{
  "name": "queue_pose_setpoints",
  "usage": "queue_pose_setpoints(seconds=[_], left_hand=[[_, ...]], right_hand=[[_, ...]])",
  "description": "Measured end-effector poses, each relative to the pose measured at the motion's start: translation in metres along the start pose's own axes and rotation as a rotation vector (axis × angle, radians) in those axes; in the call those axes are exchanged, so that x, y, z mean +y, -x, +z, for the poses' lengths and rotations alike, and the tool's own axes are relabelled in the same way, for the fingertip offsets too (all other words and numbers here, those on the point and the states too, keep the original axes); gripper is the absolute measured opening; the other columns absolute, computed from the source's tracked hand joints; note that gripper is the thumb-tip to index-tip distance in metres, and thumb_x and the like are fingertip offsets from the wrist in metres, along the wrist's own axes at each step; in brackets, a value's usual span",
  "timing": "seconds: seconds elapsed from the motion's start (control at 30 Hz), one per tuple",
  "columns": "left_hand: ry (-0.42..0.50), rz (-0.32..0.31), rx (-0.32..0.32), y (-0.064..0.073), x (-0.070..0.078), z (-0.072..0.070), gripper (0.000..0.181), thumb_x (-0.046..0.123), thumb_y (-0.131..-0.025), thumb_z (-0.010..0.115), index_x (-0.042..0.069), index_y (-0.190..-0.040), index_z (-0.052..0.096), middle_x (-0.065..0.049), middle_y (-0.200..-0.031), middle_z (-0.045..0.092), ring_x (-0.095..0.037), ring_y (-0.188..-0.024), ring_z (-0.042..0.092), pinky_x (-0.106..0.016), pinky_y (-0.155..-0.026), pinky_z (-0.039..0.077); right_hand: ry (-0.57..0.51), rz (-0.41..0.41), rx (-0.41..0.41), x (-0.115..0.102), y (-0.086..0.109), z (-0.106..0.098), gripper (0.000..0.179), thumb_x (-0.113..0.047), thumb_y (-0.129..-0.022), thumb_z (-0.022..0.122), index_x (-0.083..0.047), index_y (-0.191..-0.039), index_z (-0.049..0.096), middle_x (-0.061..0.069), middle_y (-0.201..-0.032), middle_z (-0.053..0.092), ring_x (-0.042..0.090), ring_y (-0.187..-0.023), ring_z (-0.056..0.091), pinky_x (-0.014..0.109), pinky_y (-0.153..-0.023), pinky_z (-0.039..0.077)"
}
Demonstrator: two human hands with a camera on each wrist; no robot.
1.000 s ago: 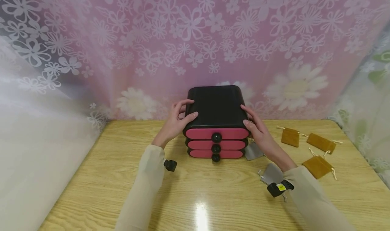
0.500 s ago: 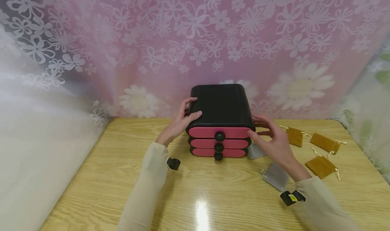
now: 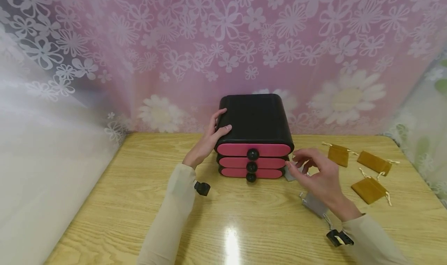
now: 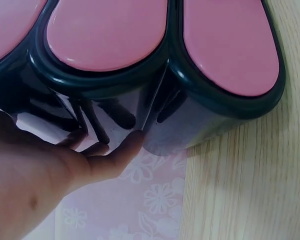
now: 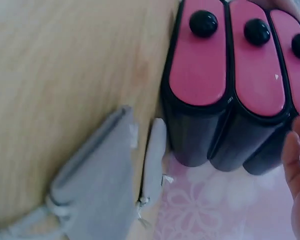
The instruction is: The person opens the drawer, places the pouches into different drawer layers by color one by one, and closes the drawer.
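A black drawer box with three pink drawer fronts and round black knobs stands at the back of the table, its drawers closed. My left hand rests on its left side, thumb on the top near the front; the left wrist view shows fingertips against the glossy side wall. Off the box's right front corner hovers my right hand, fingers loosely bent and holding nothing. Below it lies a grey drawstring pouch, partly covered by the hand. A second grey pouch lies close by the box's right side.
Several brown drawstring pouches lie at the right of the wooden table: a back one and a front one among them. A flowered pink curtain hangs behind the box, and a pale sheet lines the left.
My right hand has left the box's right top edge, moving right and toward me, its fingers bending. The left hand stays on the box.
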State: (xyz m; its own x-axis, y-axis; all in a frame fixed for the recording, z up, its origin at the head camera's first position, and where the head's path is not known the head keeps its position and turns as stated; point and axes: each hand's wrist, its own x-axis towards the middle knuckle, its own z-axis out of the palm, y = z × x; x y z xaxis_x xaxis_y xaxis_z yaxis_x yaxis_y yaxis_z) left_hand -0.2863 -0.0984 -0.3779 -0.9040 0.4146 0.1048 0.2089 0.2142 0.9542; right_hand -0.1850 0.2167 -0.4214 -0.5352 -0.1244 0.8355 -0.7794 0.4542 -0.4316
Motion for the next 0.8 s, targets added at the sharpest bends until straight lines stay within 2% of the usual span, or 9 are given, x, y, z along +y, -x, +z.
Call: queue_pose_setpoints(seconds=[0.07,0.13,0.23,0.3,0.47,0.57,0.73,0.8], left_hand=[[0.006,-0.002,-0.002,0.000,0.000,0.000,0.062,0.050,-0.102,0.051,0.053,-0.155,0.019,0.013,-0.172,-0.001,-0.015,-0.161,-0.004,-0.058,-0.128,0.010],[0.012,-0.006,-0.002,0.001,0.001,0.000,0.062,0.051,-0.101,0.051,0.053,-0.155,0.019,0.014,-0.171,-0.002,-0.014,-0.161,-0.005,-0.058,-0.128,0.010],[0.020,-0.008,0.001,0.001,0.003,0.001,0.063,0.050,-0.101,0.050,0.053,-0.155,0.018,0.015,-0.171,-0.003,-0.014,-0.161,-0.006,-0.058,-0.128,0.010],[0.022,-0.009,0.002,0.002,0.004,0.002,0.064,0.050,-0.101,0.050,0.053,-0.156,0.018,0.014,-0.171,-0.003,-0.014,-0.161,-0.005,-0.058,-0.128,0.010],[0.025,-0.016,-0.010,0.004,0.007,0.004,0.066,0.049,-0.101,0.052,0.051,-0.157,0.016,0.013,-0.172,-0.003,-0.012,-0.161,-0.004,-0.056,-0.128,0.011],[0.019,-0.020,-0.011,0.005,0.007,0.004,0.066,0.048,-0.102,0.051,0.050,-0.157,0.015,0.012,-0.172,-0.003,-0.012,-0.161,-0.003,-0.056,-0.128,0.012],[0.015,-0.040,-0.017,0.004,0.004,0.000,0.064,0.048,-0.102,0.053,0.055,-0.155,0.018,0.010,-0.172,-0.004,-0.018,-0.161,-0.004,-0.058,-0.128,0.011],[0.021,-0.048,-0.024,0.003,0.002,-0.001,0.063,0.047,-0.102,0.054,0.057,-0.153,0.019,0.009,-0.172,-0.005,-0.022,-0.161,-0.003,-0.059,-0.127,0.010]], right_hand=[[-0.020,-0.008,-0.040,-0.004,0.001,0.003,0.030,-0.023,-0.085,0.083,0.000,-0.101,0.073,0.010,-0.083,0.071,0.003,-0.070,0.062,0.015,-0.058,0.049],[-0.039,-0.004,-0.104,-0.007,0.003,0.008,0.029,-0.011,-0.078,0.086,-0.002,-0.104,0.074,0.007,-0.085,0.071,0.006,-0.072,0.064,0.016,-0.059,0.050],[-0.066,0.030,-0.199,-0.010,0.005,0.016,0.041,0.004,-0.069,0.086,-0.005,-0.107,0.074,0.005,-0.089,0.073,0.009,-0.074,0.065,0.017,-0.059,0.052],[-0.080,0.063,-0.253,-0.011,0.007,0.022,0.043,0.007,-0.069,0.085,-0.007,-0.109,0.073,0.004,-0.090,0.074,0.010,-0.075,0.066,0.018,-0.060,0.053],[-0.111,0.187,-0.338,-0.015,0.011,0.034,0.043,0.003,-0.078,0.083,-0.012,-0.117,0.073,0.003,-0.099,0.077,0.006,-0.078,0.069,0.020,-0.061,0.055],[-0.140,0.292,-0.357,-0.017,0.013,0.040,0.044,0.001,-0.082,0.082,-0.015,-0.122,0.072,0.003,-0.106,0.078,0.004,-0.082,0.071,0.021,-0.066,0.056],[-0.175,0.462,-0.371,-0.022,0.011,0.045,0.038,-0.011,-0.088,0.080,-0.020,-0.123,0.072,0.001,-0.105,0.078,0.005,-0.086,0.072,0.023,-0.073,0.058],[-0.184,0.502,-0.375,-0.022,0.010,0.047,0.035,-0.015,-0.089,0.080,-0.021,-0.123,0.072,0.000,-0.104,0.078,0.006,-0.087,0.073,0.024,-0.074,0.059]])
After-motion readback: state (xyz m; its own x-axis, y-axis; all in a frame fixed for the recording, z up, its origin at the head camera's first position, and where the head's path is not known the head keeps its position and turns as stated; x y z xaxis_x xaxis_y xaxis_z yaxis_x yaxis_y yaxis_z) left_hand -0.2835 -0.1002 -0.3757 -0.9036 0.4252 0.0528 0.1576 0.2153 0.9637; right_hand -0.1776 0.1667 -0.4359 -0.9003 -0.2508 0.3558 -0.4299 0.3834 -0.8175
